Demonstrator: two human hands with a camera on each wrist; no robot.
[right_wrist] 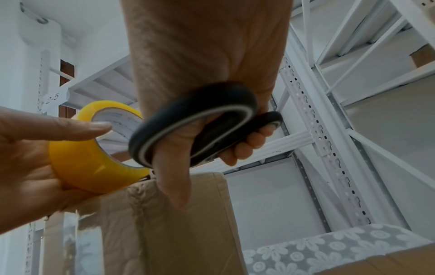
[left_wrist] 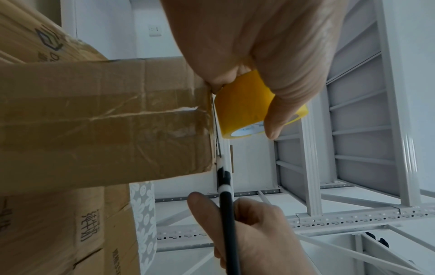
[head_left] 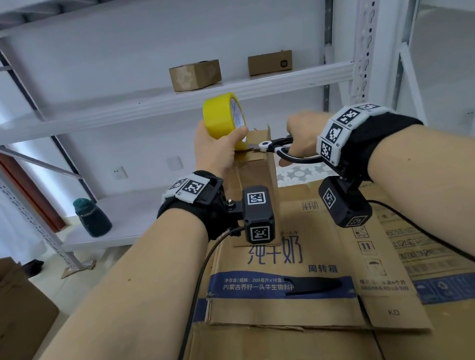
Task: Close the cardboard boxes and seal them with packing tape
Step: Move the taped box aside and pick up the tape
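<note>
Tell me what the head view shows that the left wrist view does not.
Only the head view shows two small boxes on the shelf, a dark bottle and the wrist cameras. Only the left wrist view shows the tape strip along the box top. Both show the left hand gripping the yellow tape roll and the right hand holding the scissors.

Right hand [right_wrist: 200, 74] fills the top of the shot, thumb and fingers hooked through the black scissor handles [right_wrist: 197, 122], thumb pointing down toward the top edge of a brown cardboard box [right_wrist: 169, 223]. Left hand [right_wrist: 30, 167] comes in from the left edge gripping a yellow roll of packing tape [right_wrist: 89, 167], sitting right at the box's upper left corner. White metal shelving [right_wrist: 329, 130] behind, plus some floral-patterned grey stuff [right_wrist: 317, 251] at bottom right.
</note>
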